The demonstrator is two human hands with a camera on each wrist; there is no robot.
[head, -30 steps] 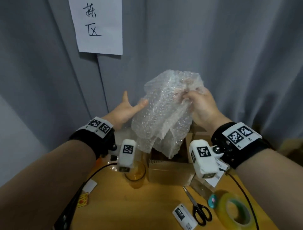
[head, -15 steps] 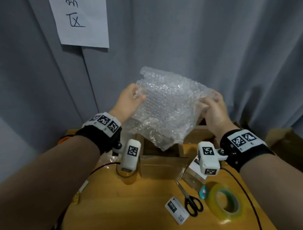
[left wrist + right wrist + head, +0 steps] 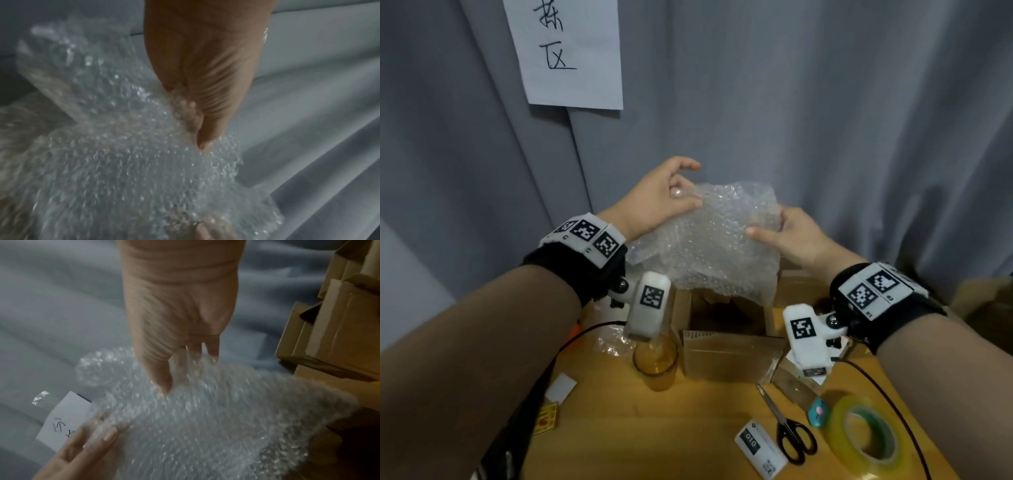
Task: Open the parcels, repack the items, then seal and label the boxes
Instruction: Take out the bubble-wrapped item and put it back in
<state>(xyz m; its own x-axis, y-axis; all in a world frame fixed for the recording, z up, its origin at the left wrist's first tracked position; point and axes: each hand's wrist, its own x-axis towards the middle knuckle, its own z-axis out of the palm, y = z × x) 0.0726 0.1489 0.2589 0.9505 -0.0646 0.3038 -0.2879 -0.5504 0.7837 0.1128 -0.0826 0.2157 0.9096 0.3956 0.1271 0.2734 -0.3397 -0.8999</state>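
A crumpled sheet of clear bubble wrap (image 3: 709,240) hangs in the air over an open cardboard box (image 3: 726,329) at the back of the wooden table (image 3: 688,428). My left hand (image 3: 664,198) pinches its upper left edge between thumb and fingers. My right hand (image 3: 787,233) pinches its right edge, thumb on top. The left wrist view shows the bubble wrap (image 3: 127,162) under my left thumb (image 3: 205,129). In the right wrist view the bubble wrap (image 3: 205,418) is held by my right hand (image 3: 174,369), with the left hand's fingers (image 3: 86,446) at its far side.
On the table lie an amber glass (image 3: 655,363), black scissors (image 3: 789,431), a roll of tape (image 3: 866,438), a white label card (image 3: 760,448) and a small teal object (image 3: 818,413). More cardboard boxes (image 3: 339,321) are stacked at the right. A grey curtain (image 3: 825,120) with a paper sign (image 3: 566,51) hangs behind.
The bubble wrap has come down from a raised bundle and been spread flatter over the box. My left hand went from an open palm beside it to pinching its edge.
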